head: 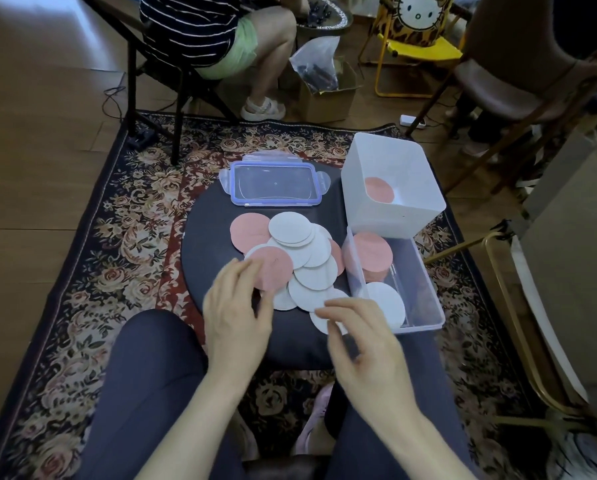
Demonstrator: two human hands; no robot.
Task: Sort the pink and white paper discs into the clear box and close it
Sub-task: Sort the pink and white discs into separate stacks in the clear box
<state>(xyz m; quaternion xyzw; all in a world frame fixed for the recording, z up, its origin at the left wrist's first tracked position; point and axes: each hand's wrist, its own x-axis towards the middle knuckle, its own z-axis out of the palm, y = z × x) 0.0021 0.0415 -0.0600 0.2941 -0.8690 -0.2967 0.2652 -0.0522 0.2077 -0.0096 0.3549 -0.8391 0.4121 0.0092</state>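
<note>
Head view: our left hand point(236, 308) touches a pink disc point(272, 268), fingers loosely curled; right hand point(362, 344) hovers relaxed over a white disc point(321, 322). Overlapped discs risk multi-pickup and missorting into the clear box point(425, 292); its lid point(275, 183) lies apart.

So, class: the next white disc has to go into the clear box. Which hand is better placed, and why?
The right hand. It is already on a white disc at the pile's near edge, just beside the clear box. The left hand is on a pink disc, farther from the box.
</note>
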